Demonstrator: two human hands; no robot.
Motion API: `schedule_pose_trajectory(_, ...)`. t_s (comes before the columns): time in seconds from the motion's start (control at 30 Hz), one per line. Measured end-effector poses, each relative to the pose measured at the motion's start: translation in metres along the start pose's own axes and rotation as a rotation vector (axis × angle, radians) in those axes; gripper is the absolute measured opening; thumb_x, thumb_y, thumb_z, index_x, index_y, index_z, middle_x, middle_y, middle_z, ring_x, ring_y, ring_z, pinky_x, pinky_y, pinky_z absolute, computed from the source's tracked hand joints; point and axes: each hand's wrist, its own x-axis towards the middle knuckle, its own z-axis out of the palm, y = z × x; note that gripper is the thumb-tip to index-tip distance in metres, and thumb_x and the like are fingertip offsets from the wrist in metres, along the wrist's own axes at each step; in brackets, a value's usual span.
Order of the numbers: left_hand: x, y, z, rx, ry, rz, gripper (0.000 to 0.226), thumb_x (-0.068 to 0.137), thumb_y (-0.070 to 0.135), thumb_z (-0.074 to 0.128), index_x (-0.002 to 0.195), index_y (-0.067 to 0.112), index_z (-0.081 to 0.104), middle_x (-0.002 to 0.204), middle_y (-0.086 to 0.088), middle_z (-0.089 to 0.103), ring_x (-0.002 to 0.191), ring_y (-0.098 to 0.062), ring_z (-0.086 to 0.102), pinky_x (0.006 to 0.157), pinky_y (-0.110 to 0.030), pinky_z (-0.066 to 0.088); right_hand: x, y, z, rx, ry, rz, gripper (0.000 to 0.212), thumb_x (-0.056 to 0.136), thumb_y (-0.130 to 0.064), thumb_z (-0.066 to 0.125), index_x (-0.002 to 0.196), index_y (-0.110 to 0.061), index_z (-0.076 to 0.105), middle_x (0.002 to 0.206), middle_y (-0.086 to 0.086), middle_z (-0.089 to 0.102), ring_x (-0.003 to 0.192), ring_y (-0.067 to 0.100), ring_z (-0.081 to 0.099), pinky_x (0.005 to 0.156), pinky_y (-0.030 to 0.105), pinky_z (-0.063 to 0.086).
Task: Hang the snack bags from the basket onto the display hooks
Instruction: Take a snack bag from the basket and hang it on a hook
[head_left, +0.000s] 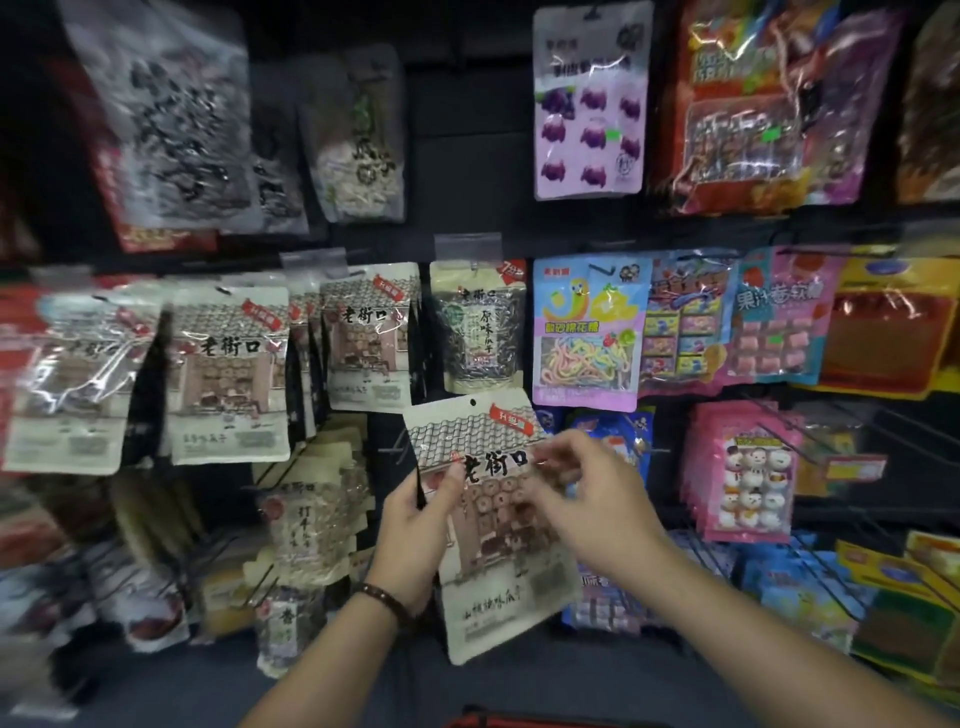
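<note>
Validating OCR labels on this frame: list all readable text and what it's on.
"老街口": held snack bag
"老街口": hanging bag and its neighbour
"原味瓜子": seed bag
"酸砂棉花糖": yellow-and-pink bag
"果汁…软糖", middle character unclear: pink bag
Small print, corner tags, upper-row and bottom-row bags: too blurred to read.

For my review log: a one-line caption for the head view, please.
Cream snack bag, hang hole uppermost, held by left hand and right hand below matching bags hanging on the display.
</note>
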Motion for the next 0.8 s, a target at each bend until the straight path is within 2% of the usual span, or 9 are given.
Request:
schedule_pose_trajectory(0.07, 0.007, 0.011, -0.012, -0.014, -0.067, -0.075, 0.025, 0.088, 0.044, 0.074, 0.092, 0.020, 0.078, 0.097, -0.006, 0.084, 0.089, -0.023, 0.081, 0.080, -0.040, 0.063, 0.020, -0.003, -0.004, 0.076, 0.012, 0.149, 0.070, 0.070, -0.069, 0.075, 0.127, -0.038, 0.050, 0.127, -0.012, 0.048, 0.109, 0.005, 0.055, 0.087, 0.028, 0.047)
schedule_pose_trajectory(0.17, 0.015, 0.029, -0.026, -0.027, -0.111, -0.117, 0.031, 0.080, 0.045, 0.078, 0.094, 0.017, 0.076, 0.092, -0.005, 0.083, 0.088, -0.025, 0.079, 0.080, -0.041, 0.061, 0.050, -0.017, -0.005, 0.476, -0.178, 0.402, 0.092, 0.066, -0.072, 0.082, 0.140, -0.025, 0.053, 0.128, -0.005, 0.060, 0.113, 0.015, 0.061, 0.087, 0.033, 0.046)
schedule_pose_trajectory(0.23, 0.022, 0.039, -0.032, 0.013, -0.108, -0.107, 0.029, 0.082, 0.048, 0.077, 0.092, 0.021, 0.075, 0.091, 0.003, 0.082, 0.092, -0.020, 0.077, 0.092, -0.048, 0.057, 0.064, -0.025, 0.000, 0.566, -0.195, 0.423, 0.074, 0.072, -0.064, 0.087, 0.127, -0.020, 0.063, 0.113, -0.004, 0.070, 0.100, 0.018, 0.064, 0.084, 0.037, 0.049)
schedule_pose_trajectory(0.33, 0.035, 0.054, -0.041, 0.100, -0.044, -0.040, 0.044, 0.081, 0.067, 0.075, 0.091, 0.024, 0.073, 0.079, 0.016, 0.075, 0.076, -0.005, 0.068, 0.082, -0.037, 0.053, 0.075, -0.038, 0.014, 0.581, -0.179, 0.283, 0.033, 0.087, -0.042, 0.086, 0.110, -0.020, 0.077, 0.104, -0.004, 0.083, 0.102, 0.024, 0.077, 0.084, 0.035, 0.057)
schedule_pose_trajectory(0.4, 0.045, 0.066, -0.049, 0.145, -0.046, -0.019, 0.056, 0.077, 0.066, 0.081, 0.106, 0.020, 0.075, 0.096, 0.008, 0.081, 0.091, -0.010, 0.074, 0.088, -0.042, 0.060, 0.079, -0.048, 0.023, 0.586, -0.201, 0.182, 0.016, 0.095, -0.030, 0.081, 0.107, -0.020, 0.080, 0.103, -0.006, 0.085, 0.103, 0.020, 0.080, 0.087, 0.035, 0.060)
schedule_pose_trajectory(0.5, 0.061, 0.076, -0.063, 0.214, -0.036, 0.036, 0.051, 0.078, 0.057, 0.083, 0.111, 0.019, 0.074, 0.105, -0.001, 0.083, 0.097, -0.023, 0.079, 0.087, -0.043, 0.065, 0.089, -0.062, 0.030, 0.515, -0.199, 0.099, 0.010, 0.098, -0.030, 0.079, 0.103, -0.021, 0.079, 0.094, -0.012, 0.084, 0.087, 0.005, 0.078, 0.080, 0.030, 0.060)
schedule_pose_trajectory(0.63, 0.084, 0.090, -0.067, 0.241, 0.055, 0.076, 0.032, 0.080, 0.056, 0.081, 0.100, 0.034, 0.069, 0.089, 0.033, 0.078, 0.087, 0.014, 0.073, 0.076, -0.015, 0.059, 0.111, -0.090, 0.035, 0.475, -0.190, 0.080, 0.013, 0.099, -0.033, 0.077, 0.091, -0.023, 0.076, 0.076, -0.020, 0.079, 0.065, -0.007, 0.070, 0.060, 0.015, 0.049)
schedule_pose_trajectory(0.73, 0.111, 0.096, -0.076, 0.235, 0.130, 0.090, 0.058, 0.070, 0.072, 0.080, 0.109, 0.030, 0.071, 0.099, 0.022, 0.080, 0.098, -0.001, 0.075, 0.076, -0.011, 0.055, 0.133, -0.113, 0.042, 0.459, -0.154, 0.090, 0.020, 0.098, -0.035, 0.078, 0.087, -0.019, 0.077, 0.078, -0.013, 0.080, 0.072, 0.003, 0.074, 0.066, 0.026, 0.053)
schedule_pose_trajectory(0.8, 0.128, 0.099, -0.085, 0.230, 0.191, 0.070, 0.094, 0.069, 0.077, 0.080, 0.142, 0.019, 0.063, 0.135, 0.006, 0.073, 0.125, -0.016, 0.069, 0.098, -0.029, 0.060, 0.149, -0.125, 0.053, 0.485, -0.142, 0.102, 0.019, 0.096, -0.033, 0.079, 0.085, -0.017, 0.079, 0.080, -0.009, 0.082, 0.079, 0.012, 0.076, 0.073, 0.032, 0.055)
